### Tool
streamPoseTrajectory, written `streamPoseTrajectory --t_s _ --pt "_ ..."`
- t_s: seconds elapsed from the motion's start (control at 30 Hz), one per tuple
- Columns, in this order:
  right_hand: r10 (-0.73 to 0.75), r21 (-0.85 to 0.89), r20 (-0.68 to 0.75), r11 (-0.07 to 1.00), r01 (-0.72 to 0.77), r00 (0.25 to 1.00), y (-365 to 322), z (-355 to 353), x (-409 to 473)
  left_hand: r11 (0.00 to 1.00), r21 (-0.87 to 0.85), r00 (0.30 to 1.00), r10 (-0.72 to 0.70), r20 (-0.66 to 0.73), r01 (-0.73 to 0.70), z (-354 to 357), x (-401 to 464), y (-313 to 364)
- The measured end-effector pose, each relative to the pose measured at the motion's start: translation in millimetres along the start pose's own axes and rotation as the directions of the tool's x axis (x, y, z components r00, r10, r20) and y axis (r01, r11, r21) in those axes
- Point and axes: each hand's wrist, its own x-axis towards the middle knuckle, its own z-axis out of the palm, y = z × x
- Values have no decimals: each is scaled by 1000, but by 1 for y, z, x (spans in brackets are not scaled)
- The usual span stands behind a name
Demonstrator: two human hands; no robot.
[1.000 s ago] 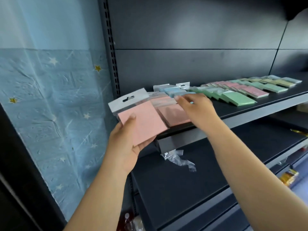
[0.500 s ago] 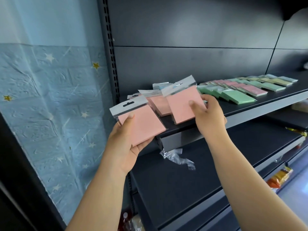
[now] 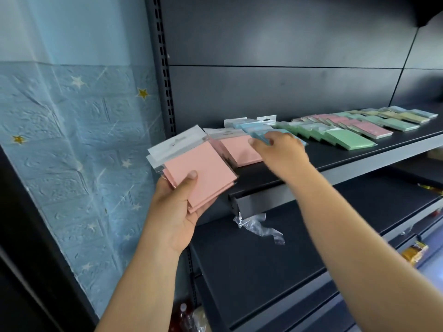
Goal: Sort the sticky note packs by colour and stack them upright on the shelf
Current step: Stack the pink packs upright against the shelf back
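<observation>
My left hand (image 3: 176,212) grips two pink sticky note packs (image 3: 201,173), stacked flat with their white hang tabs pointing up-left, just off the left end of the black shelf (image 3: 354,159). Another pink pack (image 3: 239,150) lies on the shelf's left end. My right hand (image 3: 281,152) reaches over it. Its thumb and fingertips pinch the edge of a blue pack (image 3: 260,136) from the small blue pile (image 3: 251,125) behind; the hand is motion-blurred. Green packs (image 3: 347,140) lie fanned to the right, with mixed pink, green, yellow and blue packs (image 3: 374,125) beyond.
The slotted shelf upright (image 3: 163,68) and the blue star-patterned wall (image 3: 72,140) stand to the left. A crumpled clear plastic wrapper (image 3: 259,226) lies on the lower shelf (image 3: 263,271). Wrapped goods (image 3: 416,252) show at the lower right.
My right hand lifted a pink pack off the shelf and laid it on the one in my left hand, which now holds two. The right hand then returned to the shelf's blue packs.
</observation>
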Motion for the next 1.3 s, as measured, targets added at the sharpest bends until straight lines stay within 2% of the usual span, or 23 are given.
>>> streamPoseTrajectory --t_s 0.07,0.13,0.2,0.27,0.37,0.47,0.53,0.6,0.67,0.73,0.83,0.97,1.1,1.2,1.3 --pt "132 -110 160 987 -115 978 6 0 26 1000 3 1000 -2 -22 2 -2 1 0" --pt "180 -199 260 971 -129 949 10 6 39 1000 0 999 -17 -35 17 -2 1 0" --pt "182 -223 288 968 -119 940 16 15 49 999 -15 998 -41 -43 40 -1 1 -1" --pt "194 -171 272 974 -151 943 22 20 53 997 -33 996 -65 -59 63 -1 1 -1" --pt "187 64 227 976 -206 956 27 14 51 996 -53 993 -80 -87 76 -2 1 1" --pt "154 326 51 931 -162 987 32 1 46 994 -78 992 -85 -98 77 -3 0 1" --pt "146 548 -23 829 -110 989 28 -7 31 994 -76 992 -81 -92 74 -2 0 1" --pt "158 744 2 660 -107 987 19 -8 8 996 -58 995 -69 -77 65 -1 -1 0" --pt "132 833 47 541 -112 990 9 -2 -17 998 -45 997 -55 -63 52 1 -2 -2" --pt "69 817 72 568 -98 995 -2 7 -38 999 -27 998 -42 -38 41 4 -4 -3" --pt "-8 741 51 670 -32 999 -11 14 -54 999 24 999 -23 40 22 7 -9 -2" --pt "-113 562 90 826 44 989 -17 13 -57 997 75 998 -17 54 13 8 -5 2" --pt "-187 489 148 867 92 971 -22 7 -53 984 166 994 44 101 -61 8 5 11" --pt "-208 576 247 817 29 946 -25 -7 -38 959 261 985 69 161 -110 5 16 25" --pt "-325 781 338 620 -71 883 -33 -18 -18 940 302 971 91 223 -158 6 29 35"
